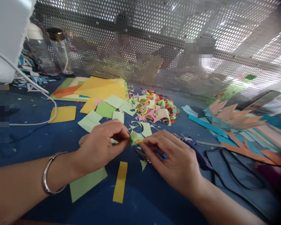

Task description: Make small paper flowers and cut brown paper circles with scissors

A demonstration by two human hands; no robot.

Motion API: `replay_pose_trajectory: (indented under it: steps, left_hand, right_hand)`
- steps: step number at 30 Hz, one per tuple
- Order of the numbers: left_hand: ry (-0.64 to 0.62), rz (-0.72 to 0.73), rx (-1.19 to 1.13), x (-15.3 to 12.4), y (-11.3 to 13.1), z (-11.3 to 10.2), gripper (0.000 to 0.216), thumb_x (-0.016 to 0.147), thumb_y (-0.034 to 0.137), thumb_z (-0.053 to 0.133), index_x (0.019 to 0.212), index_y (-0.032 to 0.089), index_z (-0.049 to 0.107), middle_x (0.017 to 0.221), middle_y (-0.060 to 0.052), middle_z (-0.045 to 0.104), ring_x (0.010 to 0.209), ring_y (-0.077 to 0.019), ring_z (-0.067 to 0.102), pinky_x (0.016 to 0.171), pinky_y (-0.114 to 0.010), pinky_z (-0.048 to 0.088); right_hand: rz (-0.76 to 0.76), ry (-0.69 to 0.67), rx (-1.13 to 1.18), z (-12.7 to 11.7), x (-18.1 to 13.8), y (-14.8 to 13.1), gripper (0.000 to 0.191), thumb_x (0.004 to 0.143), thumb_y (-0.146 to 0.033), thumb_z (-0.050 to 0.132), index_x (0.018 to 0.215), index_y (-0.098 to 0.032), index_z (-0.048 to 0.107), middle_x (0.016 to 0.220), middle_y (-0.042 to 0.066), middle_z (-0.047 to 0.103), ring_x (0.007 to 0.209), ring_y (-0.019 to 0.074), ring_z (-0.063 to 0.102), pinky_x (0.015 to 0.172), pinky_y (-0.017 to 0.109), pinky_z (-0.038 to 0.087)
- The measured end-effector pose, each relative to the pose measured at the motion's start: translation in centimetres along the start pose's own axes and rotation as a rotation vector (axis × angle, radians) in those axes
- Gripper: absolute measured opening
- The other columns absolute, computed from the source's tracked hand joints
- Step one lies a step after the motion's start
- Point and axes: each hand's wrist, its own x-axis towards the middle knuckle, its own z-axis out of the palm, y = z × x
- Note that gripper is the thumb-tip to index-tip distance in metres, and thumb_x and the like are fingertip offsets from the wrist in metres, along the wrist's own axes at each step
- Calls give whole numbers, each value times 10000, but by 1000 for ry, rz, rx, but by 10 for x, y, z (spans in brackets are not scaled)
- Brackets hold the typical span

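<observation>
Head view: both hands meet near the middle of the frame over a small green paper piece [135, 136] with a yellow bit [138, 141] at its lower edge.
Left hand [105, 142]: thumb and forefinger drawn together in a light pinch at the piece's left edge, other fingers curled.
Right hand [173, 156]: thumb and forefinger pinched closely at the yellow bit's right side; a dark pointed tool [141, 153] shows just below, and I cannot tell whether the palm holds it.
Handling the piece: thin paper probably creases easily, so a soft fingertip hold and small, even movements would suit; one hand could steady while the other shapes.
Yellow strip [120, 182]: lies flat at lower centre, apart from the hands.
Scraps [164, 107]: a mixed-colour heap right of upper centre; stray bits reach towards the fingers and could cling or confuse.
Table [49, 206]: dark blue, specked with paper crumbs; coloured sheets [103, 87] lie left of upper centre.
Right side: orange paper points [227, 114], plus a black cord [234, 184] that could snag the wrist.
Room: a perforated metal screen [150, 72] crosses the top, two bottles [61, 53] stand upper left; shapes beyond are blurred.
</observation>
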Motion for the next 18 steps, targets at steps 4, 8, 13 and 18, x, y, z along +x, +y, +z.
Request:
replay_pose_trajectory:
  steps: [4,8,13,18]
  left_hand:
    - [-8,-9,1,-1,0,0,112,802,68,602,775,171,637,853,-31,670,789,-125,643,703,-242,550]
    - [-13,-21,-2,0,1,0,115,803,73,599,771,176,639,845,-27,671,779,-123,641,700,-246,552]
    - [-28,-61,-44,2,1,0,91,809,99,597,784,175,640,860,-36,683,780,-130,650,697,-256,561]
    - [-30,-80,-78,1,0,0,84,805,109,598,779,183,630,861,-37,683,792,-141,653,700,-268,561]
  right_hand:
    - [-6,-4,-4,0,-1,0,57,922,-135,619,888,-168,651,793,19,652,711,116,621,637,241,485]
    - [-9,0,-25,-1,-1,0,60,926,-148,616,883,-174,651,788,20,654,698,121,619,626,249,485]
    - [11,-12,-28,-3,0,-1,83,929,-145,599,875,-179,653,785,28,658,683,127,618,611,258,482]
    - [13,-19,-19,-2,1,0,80,934,-155,596,879,-177,651,786,29,649,685,129,612,617,261,477]
